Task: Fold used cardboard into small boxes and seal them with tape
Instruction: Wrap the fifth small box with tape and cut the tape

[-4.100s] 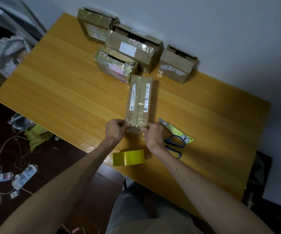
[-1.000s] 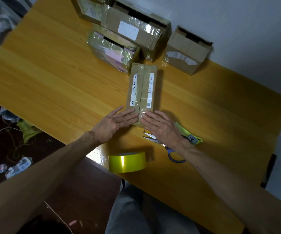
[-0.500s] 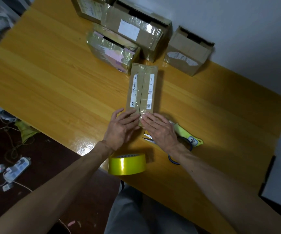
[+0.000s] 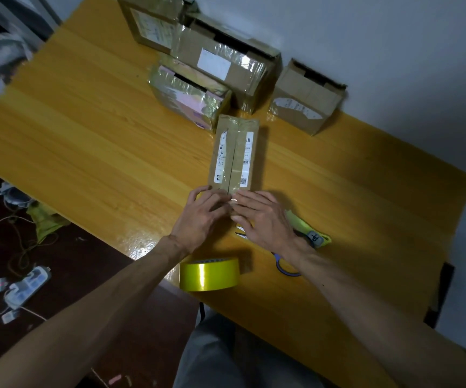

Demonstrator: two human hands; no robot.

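Observation:
A long narrow cardboard box (image 4: 234, 154) lies on the wooden table (image 4: 86, 135), its top seam covered with clear tape and white labels on both flaps. My left hand (image 4: 202, 217) and my right hand (image 4: 262, 219) lie side by side on the box's near end, fingers flat and pressing on the tape there. A roll of yellow tape (image 4: 209, 274) stands at the table's near edge, just below my left wrist. Blue-handled scissors (image 4: 285, 264) lie partly under my right wrist.
Several taped cardboard boxes (image 4: 226, 63) stand along the wall behind the long box, one (image 4: 304, 99) apart at the right. A yellow-green strip (image 4: 310, 233) lies by the scissors. Power strips and cables (image 4: 21, 287) lie on the dark floor at left.
Both hands have slid slightly towards me along the box's near end, staying flat on the tape. The box, the tape roll and the scissors have not moved.

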